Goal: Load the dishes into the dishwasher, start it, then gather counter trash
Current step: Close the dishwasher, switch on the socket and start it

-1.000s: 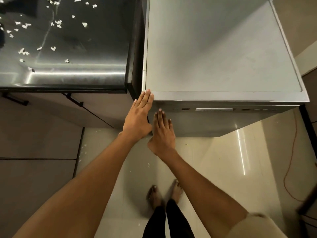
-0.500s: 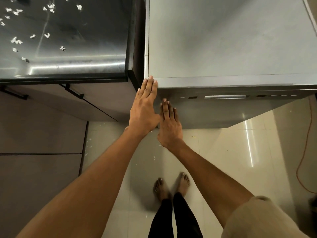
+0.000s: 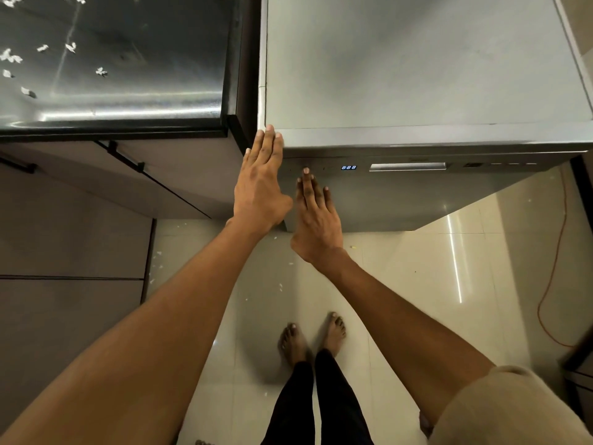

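Observation:
A grey dishwasher (image 3: 417, 75) stands with its door closed, seen from above. Its front control strip shows a lit blue display (image 3: 348, 167) and a silver handle recess (image 3: 407, 166). My left hand (image 3: 261, 184) lies flat with straight fingers against the dishwasher's top left corner. My right hand (image 3: 316, 213) is flat on the door front, and its middle fingertip touches the control strip left of the display. Small white paper scraps (image 3: 11, 56) are scattered on the dark shiny counter (image 3: 128, 75) at the left.
Brown cabinet doors (image 3: 70, 239) with black handles sit under the counter. An orange cable (image 3: 555, 271) runs over the pale tiled floor at the right. A few white scraps (image 3: 157, 264) lie on the floor near the cabinet. My bare feet stand below the dishwasher.
The blue display on the control strip has lit up; it was dark before. Both hands stay flat on the dishwasher's left front, the right fingertips slightly nearer the control strip.

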{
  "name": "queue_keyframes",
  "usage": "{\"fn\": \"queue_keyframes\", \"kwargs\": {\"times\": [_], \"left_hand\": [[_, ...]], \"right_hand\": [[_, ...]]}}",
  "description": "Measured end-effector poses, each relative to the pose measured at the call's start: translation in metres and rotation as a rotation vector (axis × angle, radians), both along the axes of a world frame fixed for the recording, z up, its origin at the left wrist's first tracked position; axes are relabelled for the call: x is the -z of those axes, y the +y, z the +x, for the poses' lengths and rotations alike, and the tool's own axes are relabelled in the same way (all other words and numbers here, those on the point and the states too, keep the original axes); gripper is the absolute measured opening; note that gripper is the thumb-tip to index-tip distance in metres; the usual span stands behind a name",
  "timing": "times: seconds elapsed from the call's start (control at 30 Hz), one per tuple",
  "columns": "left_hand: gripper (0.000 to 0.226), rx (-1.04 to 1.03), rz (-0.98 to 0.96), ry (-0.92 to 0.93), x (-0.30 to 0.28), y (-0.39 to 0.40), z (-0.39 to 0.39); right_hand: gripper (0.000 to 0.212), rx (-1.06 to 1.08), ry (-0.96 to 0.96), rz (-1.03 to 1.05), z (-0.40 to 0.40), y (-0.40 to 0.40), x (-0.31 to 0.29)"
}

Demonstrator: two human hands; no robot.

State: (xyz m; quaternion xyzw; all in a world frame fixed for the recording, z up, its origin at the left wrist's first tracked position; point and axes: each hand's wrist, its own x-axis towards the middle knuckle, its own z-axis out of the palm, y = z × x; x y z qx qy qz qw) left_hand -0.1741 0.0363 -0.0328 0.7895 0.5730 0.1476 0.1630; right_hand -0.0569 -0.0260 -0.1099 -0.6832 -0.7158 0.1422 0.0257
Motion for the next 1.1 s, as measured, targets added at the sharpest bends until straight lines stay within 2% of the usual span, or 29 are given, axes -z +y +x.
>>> {"fn": "queue_keyframes", "kwargs": {"times": [0.3, 0.63, 1.1], "left_hand": [[0.104, -0.012, -0.012, 0.043, -0.002, -0.001, 0.003], [0.102, -0.023, -0.026, 0.074, -0.004, 0.000, 0.007], [0.103, -0.030, -0.017, 0.065, -0.001, -0.002, 0.008]], "right_hand": [[0.111, 0.031, 0.000, -0.051, 0.013, -0.003, -0.004], [0.107, 0.052, 0.028, -0.053, 0.007, -0.003, -0.007], [0.127, 0.076, 0.017, -0.065, 0.013, 0.008, -0.006]]}}
